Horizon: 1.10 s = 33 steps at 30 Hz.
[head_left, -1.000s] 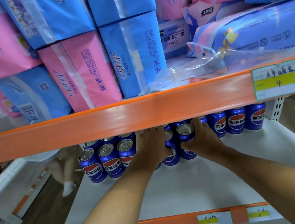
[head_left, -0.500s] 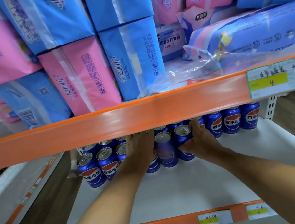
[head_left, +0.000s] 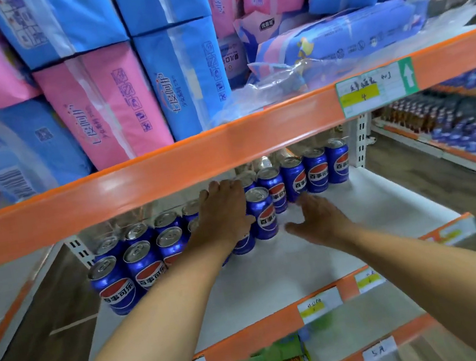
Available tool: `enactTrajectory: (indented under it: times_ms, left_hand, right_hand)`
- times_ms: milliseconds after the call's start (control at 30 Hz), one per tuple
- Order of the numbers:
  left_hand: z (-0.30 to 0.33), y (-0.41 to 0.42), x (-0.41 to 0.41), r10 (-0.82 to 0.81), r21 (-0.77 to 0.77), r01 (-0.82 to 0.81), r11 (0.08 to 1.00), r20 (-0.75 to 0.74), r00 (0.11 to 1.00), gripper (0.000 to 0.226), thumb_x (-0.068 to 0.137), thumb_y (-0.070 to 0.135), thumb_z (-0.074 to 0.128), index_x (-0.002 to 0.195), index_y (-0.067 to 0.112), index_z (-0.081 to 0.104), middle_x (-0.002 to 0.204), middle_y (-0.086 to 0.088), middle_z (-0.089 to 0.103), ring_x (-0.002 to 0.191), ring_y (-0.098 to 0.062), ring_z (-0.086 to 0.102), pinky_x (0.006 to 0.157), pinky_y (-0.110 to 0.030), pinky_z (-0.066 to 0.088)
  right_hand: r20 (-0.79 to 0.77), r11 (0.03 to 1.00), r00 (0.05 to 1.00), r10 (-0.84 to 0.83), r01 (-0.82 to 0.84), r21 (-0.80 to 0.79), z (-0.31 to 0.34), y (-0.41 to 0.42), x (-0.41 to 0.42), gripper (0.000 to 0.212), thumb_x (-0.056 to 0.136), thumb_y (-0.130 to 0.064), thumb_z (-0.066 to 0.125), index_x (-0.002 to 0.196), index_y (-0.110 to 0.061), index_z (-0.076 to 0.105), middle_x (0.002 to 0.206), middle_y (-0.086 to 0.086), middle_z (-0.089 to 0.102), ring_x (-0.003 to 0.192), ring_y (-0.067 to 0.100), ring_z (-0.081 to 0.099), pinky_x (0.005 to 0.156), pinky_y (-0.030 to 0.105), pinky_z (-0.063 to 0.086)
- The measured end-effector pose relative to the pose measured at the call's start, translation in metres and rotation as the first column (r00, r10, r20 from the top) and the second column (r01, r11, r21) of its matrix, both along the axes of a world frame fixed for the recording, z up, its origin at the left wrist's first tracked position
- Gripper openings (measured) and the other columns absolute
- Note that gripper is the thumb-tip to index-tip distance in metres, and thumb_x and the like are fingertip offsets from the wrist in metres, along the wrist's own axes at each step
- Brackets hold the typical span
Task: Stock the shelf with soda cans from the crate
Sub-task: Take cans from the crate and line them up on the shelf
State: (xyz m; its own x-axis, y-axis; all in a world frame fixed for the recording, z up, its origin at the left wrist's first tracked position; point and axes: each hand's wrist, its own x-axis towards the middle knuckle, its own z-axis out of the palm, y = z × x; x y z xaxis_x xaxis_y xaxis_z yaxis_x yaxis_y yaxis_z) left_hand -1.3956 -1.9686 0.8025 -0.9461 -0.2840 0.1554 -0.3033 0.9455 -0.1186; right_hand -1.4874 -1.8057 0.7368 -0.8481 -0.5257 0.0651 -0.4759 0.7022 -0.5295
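While left hand (head_left: 223, 211) rests flat on cans, front can (head_left: 262, 212) upright between hands; right hand (head_left: 320, 218) spread, empty, nearer shelf (head_left: 277, 271) front edge.

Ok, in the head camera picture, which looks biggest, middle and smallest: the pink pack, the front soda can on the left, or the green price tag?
1. Pink pack, clearly largest.
2 and 3. Green price tag and front left soda can look similar; the can is nearer the camera, so I can't rank them.
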Motion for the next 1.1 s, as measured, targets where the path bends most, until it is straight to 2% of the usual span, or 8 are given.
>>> enactTrajectory:
  times_ms: [67, 133, 200, 400, 533, 733, 867, 1100]
  left_hand:
    - [-0.001, 0.014, -0.001, -0.078, 0.035, 0.079, 0.996, -0.030, 0.997, 0.047, 0.094, 0.033, 0.064, 0.135, 0.014, 0.051, 0.135, -0.009, 0.056, 0.125, -0.031, 0.050, 0.102, -0.042, 0.038]
    - [-0.004, 0.031, 0.000, -0.145, 0.076, 0.147, 0.986, -0.028, 0.989, 0.033, 0.093, 0.029, 0.060, 0.123, 0.014, 0.056, 0.124, -0.009, 0.062, 0.114, -0.031, 0.058, 0.088, -0.039, 0.044]
    - [-0.008, 0.050, 0.003, -0.207, 0.095, 0.204, 0.974, 0.022, 0.978, 0.029, 0.094, 0.032, 0.058, 0.118, 0.015, 0.055, 0.121, -0.009, 0.061, 0.110, -0.030, 0.059, 0.080, -0.037, 0.045]
    - [-0.023, 0.111, 0.006, -0.369, 0.109, 0.357, 0.928, 0.116, 0.922, 0.037, 0.092, 0.038, 0.057, 0.126, 0.022, 0.056, 0.123, -0.003, 0.064, 0.113, -0.027, 0.060, 0.085, -0.036, 0.049]
    - [-0.030, 0.155, 0.010, -0.439, 0.162, 0.416, 0.895, 0.144, 0.887, 0.038, 0.091, 0.037, 0.059, 0.127, 0.025, 0.058, 0.127, -0.003, 0.064, 0.119, -0.028, 0.059, 0.093, -0.038, 0.049]
    - [-0.041, 0.231, 0.030, -0.534, 0.162, 0.510, 0.845, 0.196, 0.822, 0.032, 0.090, 0.033, 0.059, 0.121, 0.026, 0.059, 0.123, -0.003, 0.064, 0.114, -0.030, 0.061, 0.078, -0.032, 0.044]
    - [-0.053, 0.283, 0.049, -0.578, 0.172, 0.552, 0.816, 0.224, 0.784, 0.036, 0.091, 0.036, 0.057, 0.125, 0.024, 0.057, 0.127, -0.005, 0.063, 0.118, -0.030, 0.059, 0.089, -0.036, 0.048]
    - [-0.079, 0.373, 0.092, -0.635, 0.258, 0.582, 0.771, 0.243, 0.733, 0.040, 0.090, 0.043, 0.059, 0.127, 0.026, 0.056, 0.130, -0.006, 0.061, 0.121, -0.029, 0.059, 0.093, -0.035, 0.047]
  right_hand:
    - [-0.011, 0.995, 0.997, -0.072, 0.072, 0.064, 0.002, 0.016, 0.011, 0.053, 0.090, -0.046, 0.065, 0.130, -0.017, 0.049, 0.132, 0.004, 0.057, 0.116, 0.021, 0.057, 0.093, 0.034, 0.050]
    - [-0.002, 0.986, 0.989, -0.145, 0.145, 0.082, 0.004, 0.033, 0.024, 0.050, 0.090, -0.046, 0.064, 0.126, -0.013, 0.053, 0.125, 0.008, 0.060, 0.109, 0.023, 0.059, 0.089, 0.034, 0.052]
    - [0.011, 0.977, 0.979, -0.203, 0.202, 0.073, 0.004, 0.053, 0.039, 0.047, 0.089, -0.044, 0.065, 0.122, -0.013, 0.056, 0.119, 0.008, 0.062, 0.106, 0.026, 0.060, 0.085, 0.034, 0.051]
    - [0.002, 0.936, 0.938, -0.346, 0.345, 0.070, 0.007, 0.114, 0.088, 0.038, 0.085, -0.040, 0.062, 0.111, -0.013, 0.061, 0.107, 0.005, 0.066, 0.101, 0.027, 0.062, 0.078, 0.035, 0.052]
    - [-0.001, 0.920, 0.923, -0.384, 0.383, 0.080, 0.005, 0.152, 0.109, 0.027, 0.085, -0.040, 0.057, 0.094, -0.015, 0.060, 0.090, 0.005, 0.067, 0.087, 0.028, 0.063, 0.073, 0.040, 0.053]
    - [0.070, 0.882, 0.885, -0.461, 0.448, 0.145, 0.001, 0.225, 0.142, 0.033, 0.083, -0.043, 0.061, 0.102, -0.017, 0.066, 0.098, 0.004, 0.070, 0.092, 0.025, 0.065, 0.079, 0.038, 0.056]
    - [0.088, 0.862, 0.865, -0.494, 0.475, 0.179, -0.005, 0.276, 0.169, 0.033, 0.082, -0.043, 0.062, 0.104, -0.018, 0.067, 0.104, 0.007, 0.071, 0.098, 0.028, 0.066, 0.083, 0.038, 0.056]
    - [0.137, 0.824, 0.822, -0.553, 0.516, 0.234, -0.027, 0.360, 0.226, 0.039, 0.083, -0.047, 0.061, 0.110, -0.019, 0.067, 0.113, 0.008, 0.069, 0.105, 0.028, 0.064, 0.086, 0.034, 0.054]
